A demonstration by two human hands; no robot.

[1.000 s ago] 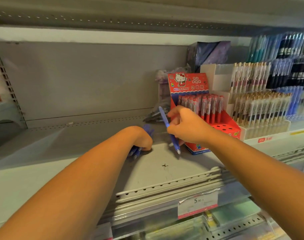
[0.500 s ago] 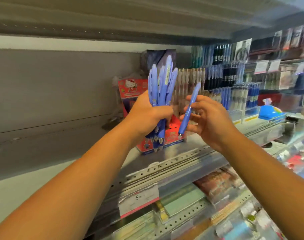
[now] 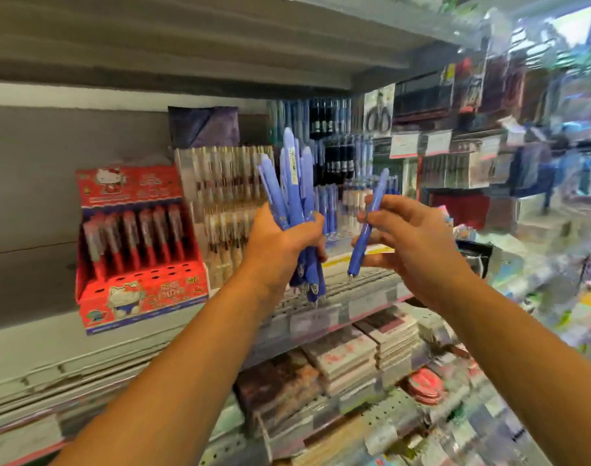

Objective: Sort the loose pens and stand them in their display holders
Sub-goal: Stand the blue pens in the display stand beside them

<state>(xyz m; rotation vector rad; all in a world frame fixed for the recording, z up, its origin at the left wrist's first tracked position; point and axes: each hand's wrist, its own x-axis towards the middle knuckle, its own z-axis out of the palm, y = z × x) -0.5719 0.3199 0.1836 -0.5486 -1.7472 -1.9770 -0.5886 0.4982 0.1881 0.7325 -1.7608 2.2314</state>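
The bundle of blue pens (image 3: 296, 183) and the single blue pen (image 3: 364, 237) are judged light, stiff and smooth-barrelled, liable to slide against one another, so each is best taken at mid-barrel between thumb and fingertips. The bundle is held upright, tips down, in the closed grip of the left hand (image 3: 280, 240), in the air before the shelf (image 3: 52, 344) and to the right of the red display holder (image 3: 143, 294). The single pen is pinched at mid-barrel, tip down, in the narrow grip of the right hand (image 3: 418, 243), near the bundle but apart from it.
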